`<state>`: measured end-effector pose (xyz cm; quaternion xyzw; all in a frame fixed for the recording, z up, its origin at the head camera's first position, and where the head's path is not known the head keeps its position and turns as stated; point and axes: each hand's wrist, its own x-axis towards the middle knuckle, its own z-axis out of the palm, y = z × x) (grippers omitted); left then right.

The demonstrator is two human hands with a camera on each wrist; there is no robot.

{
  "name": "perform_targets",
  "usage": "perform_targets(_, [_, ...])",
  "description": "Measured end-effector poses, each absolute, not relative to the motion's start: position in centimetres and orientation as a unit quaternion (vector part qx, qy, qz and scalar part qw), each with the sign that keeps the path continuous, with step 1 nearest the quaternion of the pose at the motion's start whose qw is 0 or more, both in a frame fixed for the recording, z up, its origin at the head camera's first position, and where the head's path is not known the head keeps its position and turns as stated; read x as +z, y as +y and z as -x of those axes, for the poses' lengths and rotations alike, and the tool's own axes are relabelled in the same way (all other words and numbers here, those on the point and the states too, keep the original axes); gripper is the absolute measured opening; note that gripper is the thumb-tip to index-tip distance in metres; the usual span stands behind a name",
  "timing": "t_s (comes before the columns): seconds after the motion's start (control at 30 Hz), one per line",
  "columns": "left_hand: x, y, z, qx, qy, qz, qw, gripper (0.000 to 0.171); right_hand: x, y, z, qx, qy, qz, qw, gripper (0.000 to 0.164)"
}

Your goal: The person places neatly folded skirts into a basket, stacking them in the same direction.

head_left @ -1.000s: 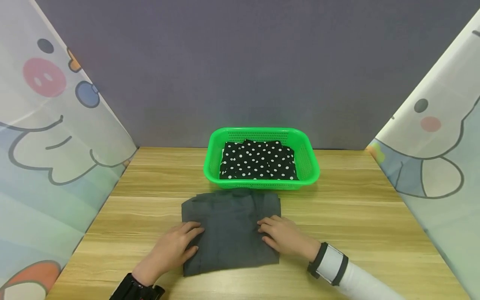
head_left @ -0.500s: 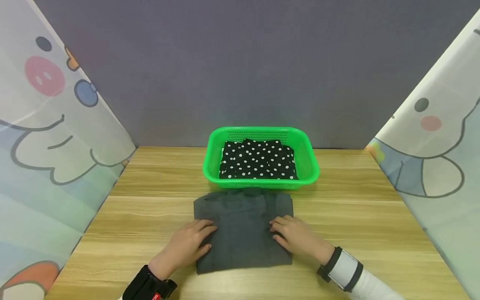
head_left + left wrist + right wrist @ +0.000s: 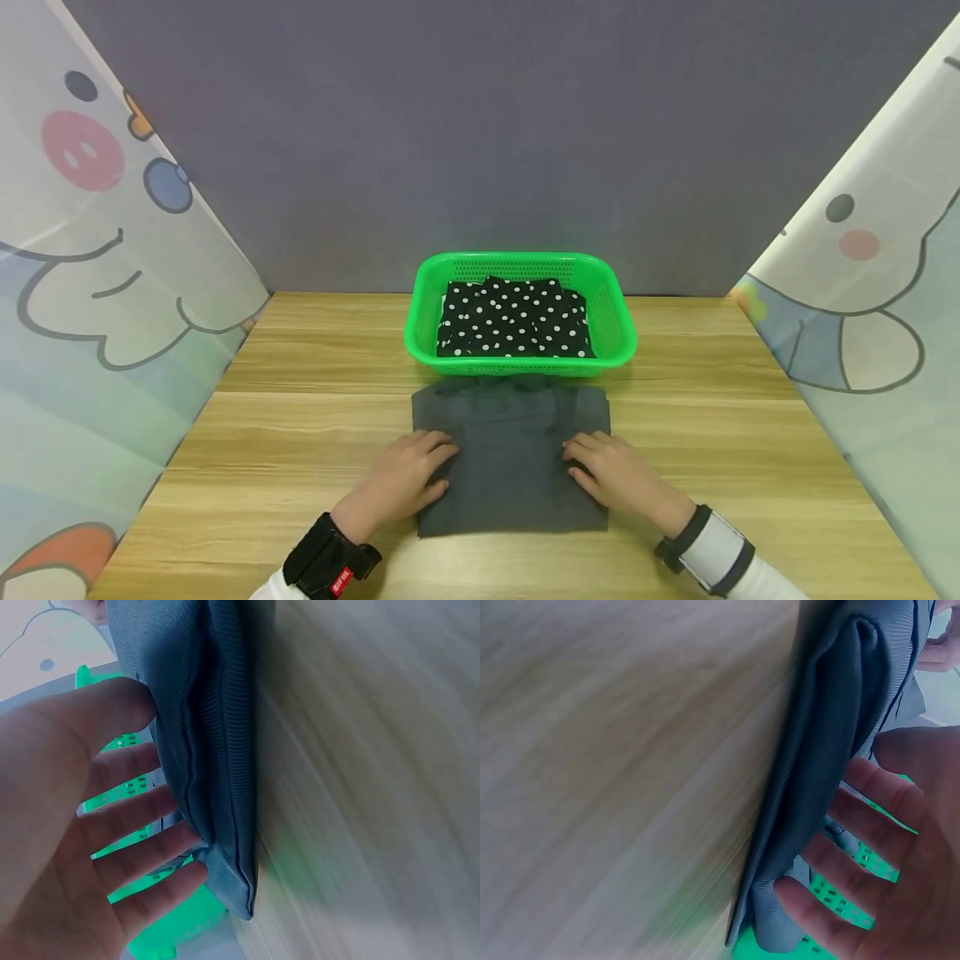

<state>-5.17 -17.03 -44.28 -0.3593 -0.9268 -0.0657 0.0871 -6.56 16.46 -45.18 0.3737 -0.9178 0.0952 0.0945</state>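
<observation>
A folded dark grey cloth (image 3: 510,487) lies flat on the wooden table in the head view, its far edge close against the basket. My left hand (image 3: 401,477) rests on the cloth's left side with fingers spread and loosely bent. On the right side my right hand (image 3: 621,477) rests in much the same way. Stacked layers of the cloth (image 3: 217,742) show along its edge in the left wrist view, with the fingertips touching the top. In the right wrist view a rolled fold of the cloth (image 3: 817,757) sits beside the fingers.
Behind the cloth stands a green perforated basket (image 3: 517,364) holding a black cloth with white dots (image 3: 517,321). A dark grey panel (image 3: 480,142) rises at the table's back. Cartoon-printed sheets (image 3: 90,250) flank the table on both sides.
Both hands have slid the grey cloth to the right along the table, and it now lies straighter, centred in front of the basket. The basket stays in place.
</observation>
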Motion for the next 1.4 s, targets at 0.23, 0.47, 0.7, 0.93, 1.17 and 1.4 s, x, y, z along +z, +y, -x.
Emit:
perform_targets(0.23, [-44.1, -15.4, 5.6, -0.065, -0.925, 0.366, 0.080, 0.043, -45.5, 17.7, 6.4, 0.098, -0.924, -0.355, 0.105, 0.015])
perform_targets(0.47, [-44.0, -14.7, 5.8, -0.062, -0.924, 0.368, 0.086, 0.042, -45.2, 18.1, 6.2, 0.094, -0.926, -0.345, 0.120, 0.014])
perform_targets(0.7, [-43.5, -14.5, 5.9, -0.061, -0.920, 0.364, 0.133, 0.037, -45.0, 18.1, 6.5, 0.110, -0.921, -0.343, 0.149, 0.016])
perform_targets(0.93, [-42.9, -15.0, 6.5, -0.047, -0.923, 0.337, 0.179, 0.036, -44.8, 18.5, 6.8, 0.109, -0.931, -0.298, 0.180, 0.022])
perform_targets(1.17, [-43.2, -16.0, 7.2, -0.015, -0.946, 0.285, 0.154, 0.047, -44.7, 18.9, 6.8, 0.070, -0.962, -0.222, 0.143, 0.037])
perform_targets(1.4, [-43.9, -15.8, 7.5, -0.011, -0.961, 0.258, 0.098, 0.057, -44.9, 18.1, 6.9, 0.056, -0.971, -0.204, 0.108, 0.043])
